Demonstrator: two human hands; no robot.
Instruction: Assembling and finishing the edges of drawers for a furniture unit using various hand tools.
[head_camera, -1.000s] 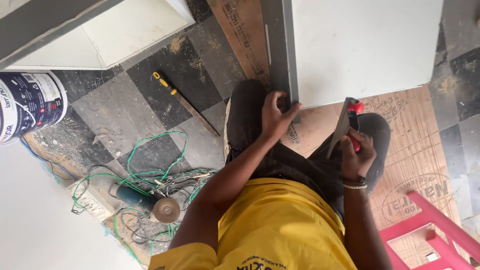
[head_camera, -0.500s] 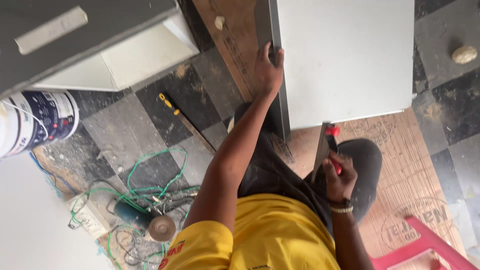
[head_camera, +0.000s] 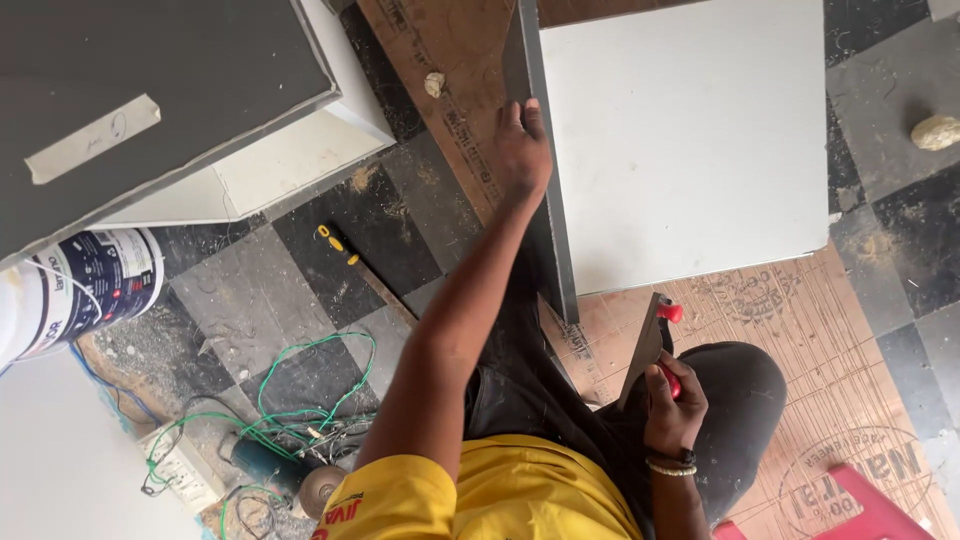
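Head view: left hand (head_camera: 522, 150) fingers curled over the grey edge of the white panel (head_camera: 690, 140) lying on the brown floor sheet (head_camera: 830, 370), right hand (head_camera: 672, 402) fisted on a red-handled trimming tool (head_camera: 648, 350) held clear, edge not yet touched.

The white board (head_camera: 690, 140) runs past the top edge. Right of it, the red stool (head_camera: 860, 515) is cropped. The right hand (head_camera: 672, 405) hides the tool's handle.
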